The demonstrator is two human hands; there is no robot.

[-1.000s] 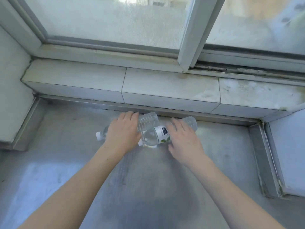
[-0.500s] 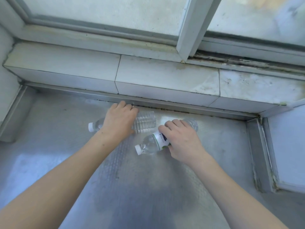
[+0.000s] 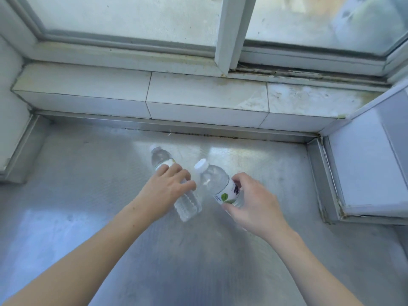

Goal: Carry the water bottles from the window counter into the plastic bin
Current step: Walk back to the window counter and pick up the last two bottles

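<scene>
Head view: your left hand [image 3: 167,188] grips one water bottle [image 3: 185,204], your right hand [image 3: 254,206] grips the other bottle [image 3: 217,184], both over the window counter [image 3: 88,173]. Caps nearly touch; wet plastic could slip. No bin visible.

Both bottles turned from lying crosswise to caps pointing toward window. Left hand [image 3: 164,191] now wraps left bottle [image 3: 185,204] mid-body. Right hand [image 3: 254,206] grips right bottle [image 3: 216,182] at label, cap end tipped up off bench [image 3: 88,195].
</scene>
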